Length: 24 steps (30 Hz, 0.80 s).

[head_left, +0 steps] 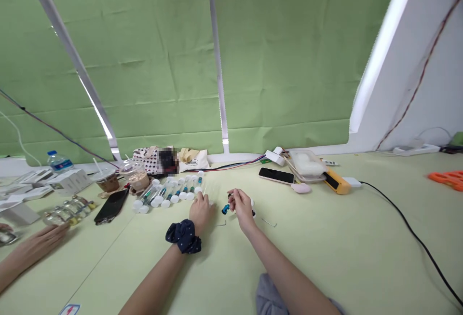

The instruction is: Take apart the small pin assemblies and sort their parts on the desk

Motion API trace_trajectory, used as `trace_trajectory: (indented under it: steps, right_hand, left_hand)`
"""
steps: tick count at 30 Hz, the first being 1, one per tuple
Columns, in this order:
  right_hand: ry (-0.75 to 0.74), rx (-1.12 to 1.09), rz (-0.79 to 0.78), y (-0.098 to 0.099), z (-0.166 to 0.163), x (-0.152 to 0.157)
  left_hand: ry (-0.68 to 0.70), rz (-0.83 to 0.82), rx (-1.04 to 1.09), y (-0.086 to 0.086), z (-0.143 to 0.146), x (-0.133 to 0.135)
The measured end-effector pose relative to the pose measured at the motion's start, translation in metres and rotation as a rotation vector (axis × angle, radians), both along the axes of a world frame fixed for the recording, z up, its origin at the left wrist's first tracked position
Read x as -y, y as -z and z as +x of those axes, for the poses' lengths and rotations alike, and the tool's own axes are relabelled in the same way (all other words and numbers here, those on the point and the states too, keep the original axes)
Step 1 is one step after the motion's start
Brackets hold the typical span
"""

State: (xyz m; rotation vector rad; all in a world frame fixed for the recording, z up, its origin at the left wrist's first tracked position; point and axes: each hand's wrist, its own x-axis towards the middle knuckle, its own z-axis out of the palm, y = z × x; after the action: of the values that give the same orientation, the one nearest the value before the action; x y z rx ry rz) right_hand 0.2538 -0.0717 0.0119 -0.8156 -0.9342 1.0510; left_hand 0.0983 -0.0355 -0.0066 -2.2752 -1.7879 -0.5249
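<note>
One green bench (pixel 325 257), near edge cut off. Row of white-capped tubes (pixel 170 194) at 11 o'clock of left hand (pixel 200 211); its grip faces away, apart or together can't tell. At its 3 o'clock, right hand (pixel 241 206), grip pinched on small blue-tipped part (pixel 225 209), too tiny to ID.

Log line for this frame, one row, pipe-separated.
left hand: resting on table beside white-capped tubes | right hand: pinching small blue part | co-worker's hand: far left by glass vials
</note>
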Motion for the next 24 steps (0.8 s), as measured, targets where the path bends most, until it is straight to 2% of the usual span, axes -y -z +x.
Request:
trace_trajectory:
  steps: [4, 8, 10, 14, 21, 24]
  right_hand:
    - [0.077, -0.023, 0.028, -0.002, 0.004, 0.001]
    - [0.292, -0.147, 0.084, -0.006, 0.012, 0.002]
    - [0.319, -0.216, 0.122, -0.009, 0.015, 0.002]
    - [0.207, -0.300, 0.154, -0.015, 0.015, 0.005]
    - [0.033, -0.272, 0.084, -0.011, 0.002, 0.010]
    - [0.034, -0.262, 0.075, -0.013, 0.004, 0.010]
  left_hand:
    - [0.107, -0.049, 0.060, 0.000, -0.013, 0.002]
    - [0.296, -0.155, 0.343, -0.011, -0.035, 0.010]
    - [0.394, -0.215, 0.468, -0.016, -0.046, 0.015]
    - [0.511, -0.279, 0.603, -0.023, -0.055, 0.028]
    - [0.590, -0.276, 0.666, -0.031, -0.049, 0.042]
    - [0.578, -0.262, 0.685, -0.032, -0.053, 0.041]
